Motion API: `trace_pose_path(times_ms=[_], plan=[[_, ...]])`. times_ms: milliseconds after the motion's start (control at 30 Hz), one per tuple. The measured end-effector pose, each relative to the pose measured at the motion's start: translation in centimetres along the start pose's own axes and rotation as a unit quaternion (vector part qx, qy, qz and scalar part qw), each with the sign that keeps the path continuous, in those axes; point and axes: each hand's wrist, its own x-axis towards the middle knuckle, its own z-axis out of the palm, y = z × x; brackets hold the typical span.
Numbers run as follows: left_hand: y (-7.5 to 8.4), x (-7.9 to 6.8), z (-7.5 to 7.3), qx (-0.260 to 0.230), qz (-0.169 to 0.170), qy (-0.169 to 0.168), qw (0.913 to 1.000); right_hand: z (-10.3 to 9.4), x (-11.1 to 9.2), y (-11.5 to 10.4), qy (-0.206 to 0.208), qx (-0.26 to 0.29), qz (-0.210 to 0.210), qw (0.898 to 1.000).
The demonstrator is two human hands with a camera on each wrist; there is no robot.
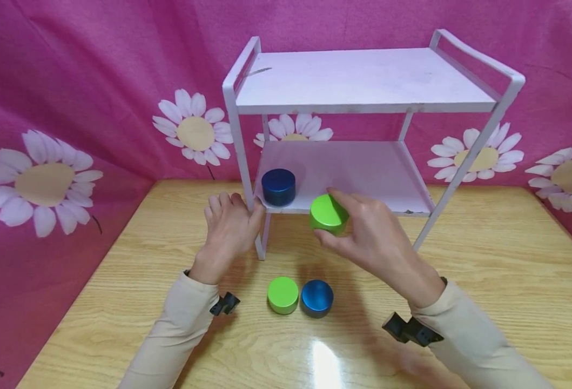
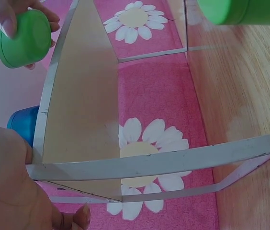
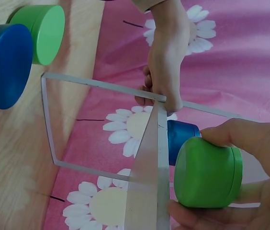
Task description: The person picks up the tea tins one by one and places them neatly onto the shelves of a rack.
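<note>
My right hand (image 1: 375,229) pinches a green round tin (image 1: 328,213) between thumb and fingers. It holds the tin in front of the lower board's front edge. My left hand (image 1: 232,229) grips the front left leg of a white two-tier shelf rack (image 1: 363,81), where the leg meets the lower board. A dark blue round tin (image 1: 278,188) stands on the lower board at its left end, just beside the left thumb. In the right wrist view, the held green tin (image 3: 204,172) partly covers the blue tin (image 3: 180,136).
On the wooden table (image 1: 169,216), a second green tin (image 1: 283,295) and another blue tin (image 1: 317,298) stand side by side before the rack. The rack's top board has raised side rails (image 1: 480,54). A pink cloth with white daisies (image 1: 193,132) hangs behind.
</note>
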Motion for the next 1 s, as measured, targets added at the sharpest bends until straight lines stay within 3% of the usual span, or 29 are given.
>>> trace_pose_path(times_ms=[1000], plan=[[0.0, -0.1, 0.2, 0.006, 0.002, 0.011, 0.9999, -0.2, 2.8, 0.9, -0.002, -0.042, 0.018, 0.999]])
